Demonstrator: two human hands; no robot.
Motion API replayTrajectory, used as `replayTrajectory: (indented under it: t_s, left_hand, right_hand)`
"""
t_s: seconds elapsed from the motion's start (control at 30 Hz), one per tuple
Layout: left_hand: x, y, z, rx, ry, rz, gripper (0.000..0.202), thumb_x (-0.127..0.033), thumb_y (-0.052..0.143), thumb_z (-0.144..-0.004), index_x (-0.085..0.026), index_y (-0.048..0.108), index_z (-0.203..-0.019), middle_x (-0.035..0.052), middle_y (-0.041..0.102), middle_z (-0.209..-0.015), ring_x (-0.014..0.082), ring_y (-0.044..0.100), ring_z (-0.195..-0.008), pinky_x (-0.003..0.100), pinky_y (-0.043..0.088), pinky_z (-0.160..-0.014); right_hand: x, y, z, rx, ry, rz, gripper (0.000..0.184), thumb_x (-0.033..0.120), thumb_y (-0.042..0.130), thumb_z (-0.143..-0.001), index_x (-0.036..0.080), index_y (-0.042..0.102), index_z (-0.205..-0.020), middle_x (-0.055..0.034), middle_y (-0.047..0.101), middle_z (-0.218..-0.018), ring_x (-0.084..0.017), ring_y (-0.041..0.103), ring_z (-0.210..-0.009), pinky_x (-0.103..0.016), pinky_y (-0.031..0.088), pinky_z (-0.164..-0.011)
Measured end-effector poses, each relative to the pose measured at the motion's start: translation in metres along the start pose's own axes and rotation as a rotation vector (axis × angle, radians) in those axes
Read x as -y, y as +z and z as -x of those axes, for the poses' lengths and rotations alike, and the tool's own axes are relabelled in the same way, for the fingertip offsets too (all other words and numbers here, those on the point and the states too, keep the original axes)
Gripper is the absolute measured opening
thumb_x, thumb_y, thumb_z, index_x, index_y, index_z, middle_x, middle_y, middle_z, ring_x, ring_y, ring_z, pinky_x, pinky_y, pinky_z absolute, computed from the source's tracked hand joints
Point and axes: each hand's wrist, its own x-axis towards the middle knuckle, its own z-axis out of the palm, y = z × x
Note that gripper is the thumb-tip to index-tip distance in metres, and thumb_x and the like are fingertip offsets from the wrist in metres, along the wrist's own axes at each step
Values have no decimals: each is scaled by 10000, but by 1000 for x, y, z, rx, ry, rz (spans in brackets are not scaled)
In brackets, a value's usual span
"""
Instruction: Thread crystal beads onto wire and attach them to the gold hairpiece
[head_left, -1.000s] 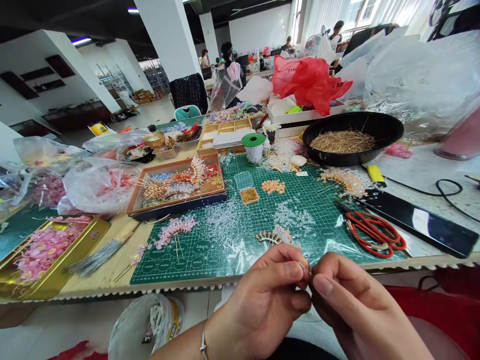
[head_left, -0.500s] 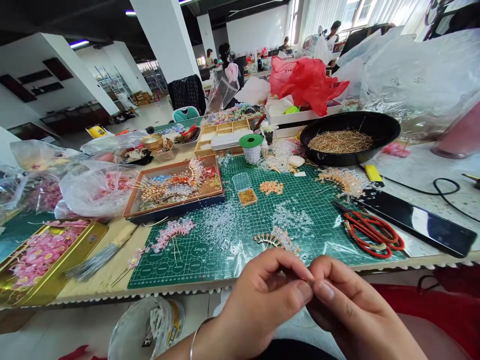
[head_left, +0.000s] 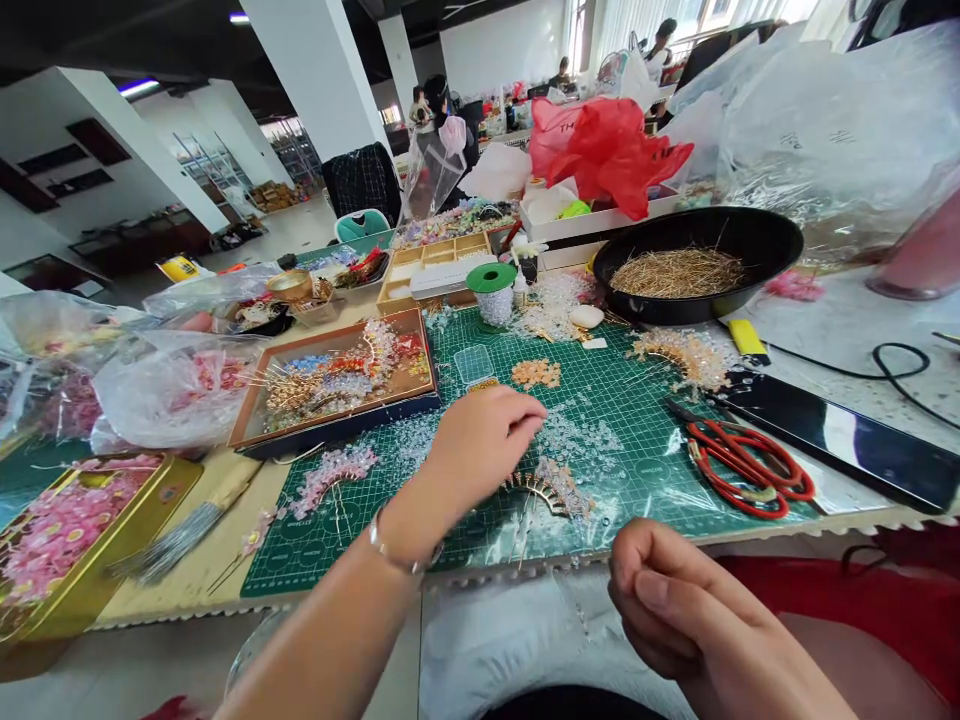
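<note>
Over the green cutting mat (head_left: 645, 440): the left hand (head_left: 484, 430) was stretched out, back upward, thumb and index fingertips close to each other; whether they gripped anything could not be told.
Right hand (head_left: 694, 600): it was held before the front edge of the worktop (head_left: 191, 575), thumb pressed against the curled index finger; anything pinched there was hidden or too small to make out.
Beaded comb (head_left: 566, 488): it lay on the mat between the hands, just on the near side of the left fingertips, with clear and peach beads clustered along one part and bare gold spikes along the other.
Clear beads (head_left: 589, 435): they were scattered loose on both sides of the left hand.
Clear plastic box (head_left: 473, 364): it stood with its lid up just beyond the left hand, which hid most of the gold beads (head_left: 484, 384) inside.
Peach pieces (head_left: 536, 374): they sat in a small heap just past the left fingertips.
Pink beaded comb (head_left: 337, 478): it rested to the left of the left wrist, its prongs pointing toward the person.
Ornament tray (head_left: 360, 418): it was farther out on the left hand's left side, filled with coloured beadwork.
Red-handled pliers (head_left: 726, 432): they lay beyond the right hand, near a dark phone (head_left: 810, 420) on their right.
Black pan (head_left: 675, 308): it stood well beyond the right hand, holding thin golden pins (head_left: 679, 272).
</note>
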Motion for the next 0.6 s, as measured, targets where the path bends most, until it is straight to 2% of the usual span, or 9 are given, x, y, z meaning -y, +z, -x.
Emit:
replayTrajectory:
  t_s: [0.1, 0.17, 0.33, 0.47, 0.53, 0.6]
  left_hand:
    - [22, 22, -44, 99, 8, -99, 240, -175, 518, -921, -208, 756, -922, 50, 751, -947, 221, 650, -907, 341, 473, -798]
    - [31, 36, -62, 143, 14, -134, 238, -146, 523, -886, -196, 755, -865, 58, 747, -894, 223, 649, -867, 339, 479, -775]
    - [40, 57, -79, 213, 34, -181, 228, -135, 514, -849, -169, 731, -786, 94, 720, -848, 245, 642, -827, 361, 484, -753]
    - [41, 52, -83, 216, 62, -130, 195, -99, 528, -825, -164, 674, -712, 89, 675, -795, 251, 632, -845, 378, 470, -785]
    - [37, 40, -80, 178, 56, -72, 190, -88, 527, -821, -162, 635, -683, 83, 653, -795, 241, 617, -860, 375, 461, -793]
    - [28, 25, -67, 113, 43, -1, 163, -121, 510, -854, -164, 623, -745, 75, 641, -840, 217, 595, -870, 352, 457, -783]
  right_hand:
    - [3, -4, -2, -15, 26, 55, 366, 551, 717, -833, 211, 602, -758, 66, 353, -598, -100, 228, -548, -250, 202, -520]
    - [7, -5, -3, -58, 46, 93, 418, 582, 729, -812, 205, 575, -719, 62, 349, -598, -105, 238, -564, -257, 204, -537]
    - [15, -1, -7, -130, 89, 141, 488, 633, 742, -771, 202, 531, -682, 74, 305, -574, -102, 200, -556, -266, 157, -534]
    - [15, 4, -12, -110, 87, 138, 451, 605, 743, -787, 209, 539, -718, 84, 296, -574, -90, 180, -533, -256, 130, -512]
    - [14, 6, -14, -109, 74, 100, 447, 581, 764, -780, 209, 524, -714, 88, 300, -571, -82, 177, -520, -251, 129, -500]
    - [13, 5, -14, -122, 49, 54, 449, 558, 789, -767, 208, 514, -708, 96, 288, -562, -73, 159, -506, -243, 124, -486]
